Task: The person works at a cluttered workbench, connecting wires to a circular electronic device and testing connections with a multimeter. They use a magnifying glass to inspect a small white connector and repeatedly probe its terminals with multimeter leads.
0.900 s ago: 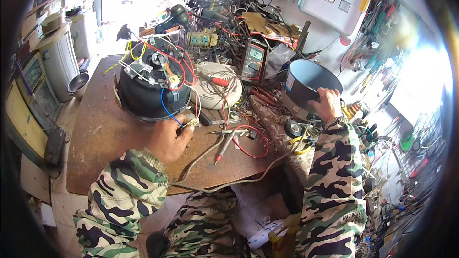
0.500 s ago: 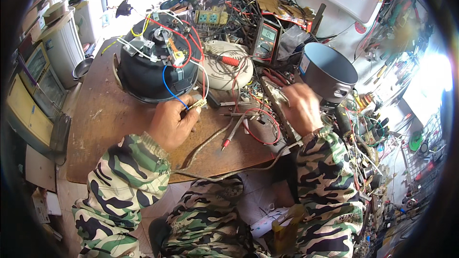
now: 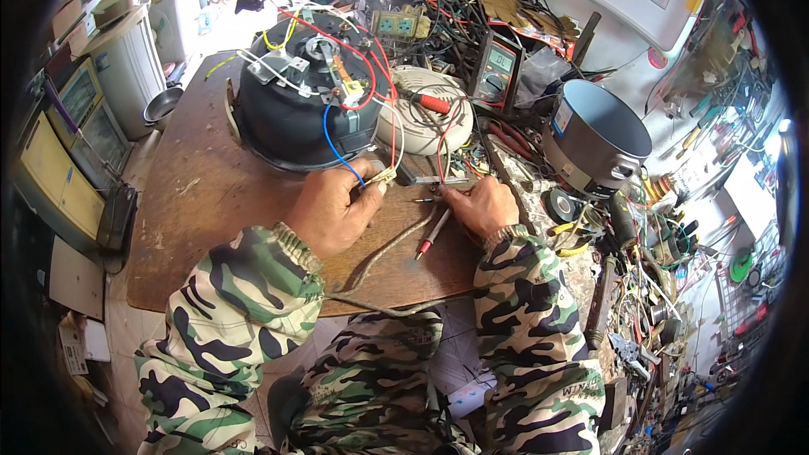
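An overturned black cooker body (image 3: 295, 122) stands on the wooden table (image 3: 185, 227), its underside bristling with red, white, blue and yellow wires. In front of it my left hand (image 3: 335, 211) pinches a small pale connector (image 3: 383, 175) where several of those wires meet. To its right, my right hand (image 3: 480, 206) has its fingers closed at the upper end of the test leads, partly hiding what they grip. A red-tipped probe (image 3: 430, 240) slants down from there across the tabletop. A brown cable (image 3: 375, 261) lies between my forearms.
Behind are a cream round casing (image 3: 430, 126), a multimeter (image 3: 493, 67) and tangled cables (image 3: 447, 8). A grey cylindrical shell (image 3: 597, 143) stands at right, amid piled tools and scrap (image 3: 628, 286). A metal bowl (image 3: 164, 105) and cabinets (image 3: 50, 185) are at left.
My right hand has let go of the grey shell and moved leftward onto the test leads. My left hand still holds the connector. The camera view has shifted, moving the scene rightward.
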A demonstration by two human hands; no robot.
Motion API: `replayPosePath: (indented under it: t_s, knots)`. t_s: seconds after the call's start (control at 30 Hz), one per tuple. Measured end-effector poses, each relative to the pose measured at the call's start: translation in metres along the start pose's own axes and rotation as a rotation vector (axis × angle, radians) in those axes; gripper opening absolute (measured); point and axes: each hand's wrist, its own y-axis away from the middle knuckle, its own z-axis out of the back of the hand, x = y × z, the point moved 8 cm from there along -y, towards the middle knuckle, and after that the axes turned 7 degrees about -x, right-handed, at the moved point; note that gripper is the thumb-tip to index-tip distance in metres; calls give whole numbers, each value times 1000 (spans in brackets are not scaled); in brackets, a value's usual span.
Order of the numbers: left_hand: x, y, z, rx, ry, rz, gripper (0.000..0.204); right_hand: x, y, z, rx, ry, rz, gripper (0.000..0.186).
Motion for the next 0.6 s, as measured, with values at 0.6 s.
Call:
replayPosePath:
  t_s: [0.6]
  knots:
    - [1, 0, 2, -11, 75, 44, 22, 21, 13, 36, -143, -1431, 55, 15]
